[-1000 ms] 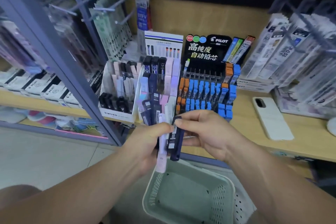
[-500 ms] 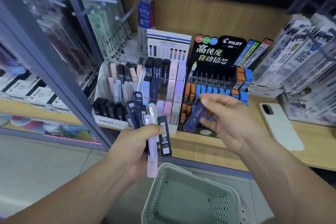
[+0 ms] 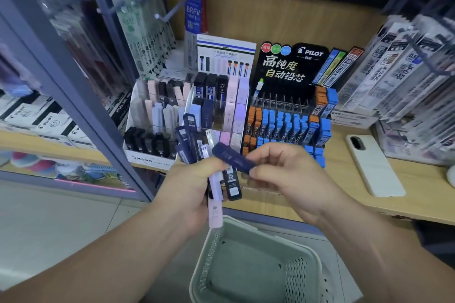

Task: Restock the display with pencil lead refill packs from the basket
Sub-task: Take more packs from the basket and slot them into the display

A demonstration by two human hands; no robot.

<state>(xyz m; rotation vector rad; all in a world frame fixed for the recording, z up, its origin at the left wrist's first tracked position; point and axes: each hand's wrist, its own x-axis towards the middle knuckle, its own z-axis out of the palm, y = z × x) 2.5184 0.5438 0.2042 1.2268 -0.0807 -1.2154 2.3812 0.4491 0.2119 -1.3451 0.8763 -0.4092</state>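
Looking down from the head camera: clutching a fanned bundle of lead refill packs (image 3: 195,145) in the left hand (image 3: 189,192), with fingers curled tight round the lower halves and the thumb pressing across the front; navy cases fanning out toward twelve o'clock, one pale pink case poking down toward six. Pinching a single navy pack (image 3: 232,157) in the right hand (image 3: 288,174), with thumb and fingertips clamped on its four-o'clock end and the free end pointing toward ten o'clock, right against the top of the bundle; touching it or not, cannot tell. Holding both hands close together at frame centre, just in front of the wooden shelf (image 3: 343,155). Hovering directly above a pale green perforated basket (image 3: 209,268) at six o'clock. Facing the tiered display (image 3: 231,108) at twelve o'clock of the hands, with rows of black, navy, pink and lilac cases standing upright; flanking it, a white MONO box (image 3: 147,158) at ten o'clock and a black Pilot rack (image 3: 290,128) of orange and blue cases at one o'clock. Lying flat on the shelf at three o'clock, a white phone (image 3: 376,167).
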